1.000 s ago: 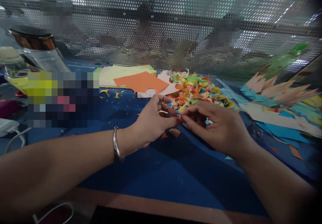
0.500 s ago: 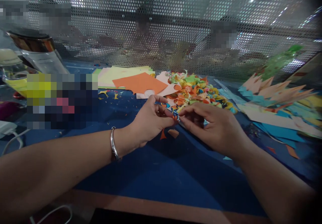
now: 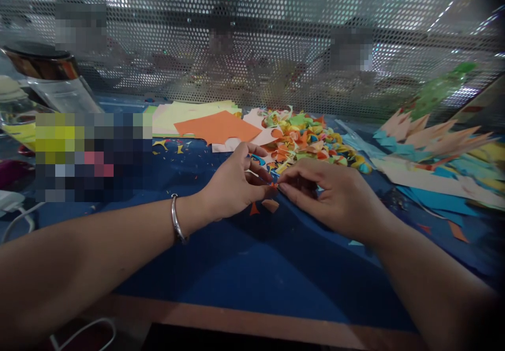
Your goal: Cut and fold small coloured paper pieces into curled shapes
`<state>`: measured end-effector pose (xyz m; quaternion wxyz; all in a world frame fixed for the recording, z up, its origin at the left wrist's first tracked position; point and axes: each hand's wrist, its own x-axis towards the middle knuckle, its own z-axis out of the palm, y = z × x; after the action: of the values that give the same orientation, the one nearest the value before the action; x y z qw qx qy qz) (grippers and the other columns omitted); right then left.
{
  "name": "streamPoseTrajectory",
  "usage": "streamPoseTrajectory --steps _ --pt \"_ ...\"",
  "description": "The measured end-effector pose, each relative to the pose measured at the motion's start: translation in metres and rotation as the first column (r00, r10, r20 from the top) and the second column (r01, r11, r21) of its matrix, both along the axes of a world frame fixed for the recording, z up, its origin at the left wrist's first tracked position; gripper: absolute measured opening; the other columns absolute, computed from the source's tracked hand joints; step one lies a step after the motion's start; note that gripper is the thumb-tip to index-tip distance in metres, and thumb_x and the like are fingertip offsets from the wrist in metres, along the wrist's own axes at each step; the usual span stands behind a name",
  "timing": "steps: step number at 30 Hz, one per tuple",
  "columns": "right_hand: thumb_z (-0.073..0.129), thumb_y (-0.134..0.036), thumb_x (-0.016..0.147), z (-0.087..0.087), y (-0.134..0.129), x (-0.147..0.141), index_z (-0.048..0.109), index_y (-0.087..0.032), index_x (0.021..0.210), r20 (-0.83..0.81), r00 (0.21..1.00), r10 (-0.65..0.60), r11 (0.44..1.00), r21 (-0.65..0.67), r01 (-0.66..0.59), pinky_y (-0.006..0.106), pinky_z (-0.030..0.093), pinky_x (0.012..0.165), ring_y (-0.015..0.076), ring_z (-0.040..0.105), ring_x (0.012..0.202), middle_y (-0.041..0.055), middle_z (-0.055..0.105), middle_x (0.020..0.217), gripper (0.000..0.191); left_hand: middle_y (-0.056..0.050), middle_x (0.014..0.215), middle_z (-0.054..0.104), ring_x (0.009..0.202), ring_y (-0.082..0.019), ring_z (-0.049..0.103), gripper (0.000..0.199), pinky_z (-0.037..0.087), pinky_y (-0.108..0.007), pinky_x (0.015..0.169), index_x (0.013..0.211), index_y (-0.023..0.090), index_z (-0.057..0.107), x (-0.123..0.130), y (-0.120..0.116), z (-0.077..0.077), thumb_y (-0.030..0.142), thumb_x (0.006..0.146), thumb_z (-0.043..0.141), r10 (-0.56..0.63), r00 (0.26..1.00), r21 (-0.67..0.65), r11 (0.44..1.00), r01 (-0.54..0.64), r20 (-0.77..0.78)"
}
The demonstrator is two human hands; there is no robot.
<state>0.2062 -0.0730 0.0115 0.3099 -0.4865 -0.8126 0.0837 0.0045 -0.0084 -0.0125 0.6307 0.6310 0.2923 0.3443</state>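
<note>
The 2 hands [image 3: 232,185] pinch a small orange piece [image 3: 273,185] between fingertips.

A: Specimen?

B: Small orange paper piece [image 3: 273,185]. Outline uneven, looks pointed in places; fingers cover part, so full shape and any folds unresolved.

A: Pose?

B: Pinched at the fingertips of the left hand [image 3: 231,185]. Thumb and forefinger of the right hand [image 3: 335,193] come together at its right edge; grip on that side not readable. Tilt unclear.

A: Location?

B: Mid-scene, between the two hands.
</note>
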Motion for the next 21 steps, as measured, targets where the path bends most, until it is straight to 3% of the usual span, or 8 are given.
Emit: streamPoseTrajectory --steps 11,21 --pt "0.065 -0.024 0.092 -0.0025 0.0021 0.0015 0.072 -0.021 0.092 -0.018 1.0 0.012 1.0 -0.023 -0.012 0.023 0.045 0.051 0.012 0.056 0.056 0.0008 0.066 0.073 0.008 0.004 0.089 0.064 0.069 -0.011 0.068 0.063 0.055 -0.027 0.068 0.116 0.024 0.046 -0.0017 0.0007 0.0022 0.012 0.068 0.086 -0.023 0.997 0.09 0.996 0.029 -0.068" --pt "0.062 -0.024 0.095 -0.001 0.0036 0.0024 0.071 -0.021 0.086 0.034 0.999 0.016 1.0 -0.021 -0.016 0.024 0.043 0.051 0.0108 0.055 0.053 -0.0007 0.065 0.069 0.014 0.001 0.087 0.066 0.073 -0.014 0.069 0.045 0.054 -0.027 0.065 0.109 0.022 0.049 -0.0046 0.0036 -0.0013 0.016 0.076 0.08 -0.036 0.982 0.187 0.98 0.071 -0.184"
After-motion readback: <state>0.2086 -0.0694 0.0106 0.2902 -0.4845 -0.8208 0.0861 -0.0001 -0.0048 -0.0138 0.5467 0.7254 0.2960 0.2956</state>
